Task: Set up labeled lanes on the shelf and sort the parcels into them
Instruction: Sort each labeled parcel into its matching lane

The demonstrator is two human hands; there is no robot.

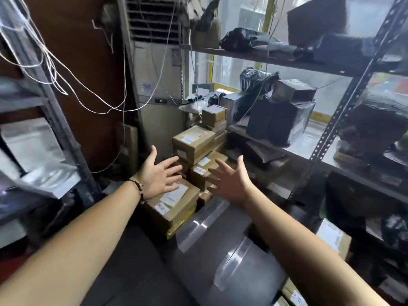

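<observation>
Both hands reach forward with fingers spread, the left hand (pixel 157 176) and right hand (pixel 229 180) empty above stacked cardboard boxes (pixel 193 144) beside the metal shelf (pixel 309 151) of dark parcels (pixel 276 120).

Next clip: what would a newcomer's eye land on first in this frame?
Two bare hands, the left hand and the right hand, reach with spread fingers toward a pile of cardboard boxes stacked low in the centre. To the right, a metal shelf holds black-wrapped parcels. A standing air conditioner rises behind the pile.
</observation>
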